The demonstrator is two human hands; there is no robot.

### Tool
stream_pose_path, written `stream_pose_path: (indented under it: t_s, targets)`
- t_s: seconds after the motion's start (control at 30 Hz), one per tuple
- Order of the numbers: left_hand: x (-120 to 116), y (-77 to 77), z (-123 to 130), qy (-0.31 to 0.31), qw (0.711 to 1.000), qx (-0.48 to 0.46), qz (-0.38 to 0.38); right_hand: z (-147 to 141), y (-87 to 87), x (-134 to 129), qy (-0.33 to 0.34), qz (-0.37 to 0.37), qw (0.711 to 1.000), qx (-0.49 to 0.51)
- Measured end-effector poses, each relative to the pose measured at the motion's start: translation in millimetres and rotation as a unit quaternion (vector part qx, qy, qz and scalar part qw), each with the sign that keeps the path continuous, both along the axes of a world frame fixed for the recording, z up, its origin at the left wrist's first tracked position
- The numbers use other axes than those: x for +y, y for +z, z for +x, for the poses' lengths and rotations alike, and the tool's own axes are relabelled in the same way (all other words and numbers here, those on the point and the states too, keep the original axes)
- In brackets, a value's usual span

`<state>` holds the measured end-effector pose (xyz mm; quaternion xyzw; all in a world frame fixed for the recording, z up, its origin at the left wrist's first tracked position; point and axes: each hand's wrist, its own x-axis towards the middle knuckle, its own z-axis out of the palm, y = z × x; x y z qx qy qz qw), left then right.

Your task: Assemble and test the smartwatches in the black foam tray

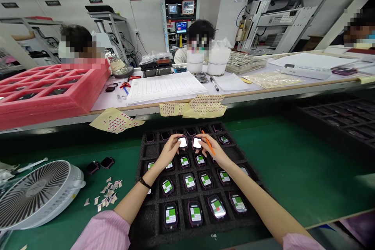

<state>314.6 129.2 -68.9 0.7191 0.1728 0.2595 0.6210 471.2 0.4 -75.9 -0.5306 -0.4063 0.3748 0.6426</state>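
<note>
My left hand (170,149) is closed on a smartwatch (183,142) whose screen glows white. A second smartwatch (197,143), also lit white, is gripped by my right hand (215,151). An orange pen-like stick (208,143) is tucked in that same hand. Both watches are held side by side above a black foam tray (180,203). In the tray's compartments lie several watches with green and white screens, such as a watch (195,213) in the front row; one watch (217,206) there has a red patch. Dark-screened watches (191,131) lie in the back row.
On the green mat at left are a white fan (41,191), two dark watches (100,165) and scattered small tabs (109,193). Behind runs a raised shelf (140,106) with pink foam trays (84,90) and paper sheets (168,87). Several people sit beyond.
</note>
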Motion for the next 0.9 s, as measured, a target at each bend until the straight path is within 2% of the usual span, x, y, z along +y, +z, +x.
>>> stream_pose_path:
  t_s: [0.27, 0.63, 0.9]
  targets:
    - [0, -4.6, 1, 0.006, 1.000, 0.006, 0.000, 1, -4.4, 3, 0.013, -0.009, 1.000, 0.005]
    - [-2, 6.7, -2, 0.021, 0.999, 0.025, -0.018, -1, 5.9, -4, -0.040, -0.039, 0.998, -0.014]
    - [-1, -1.5, 1, 0.002, 1.000, 0.004, 0.008, 0, 0.5, 0, -0.001, -0.025, 1.000, 0.003]
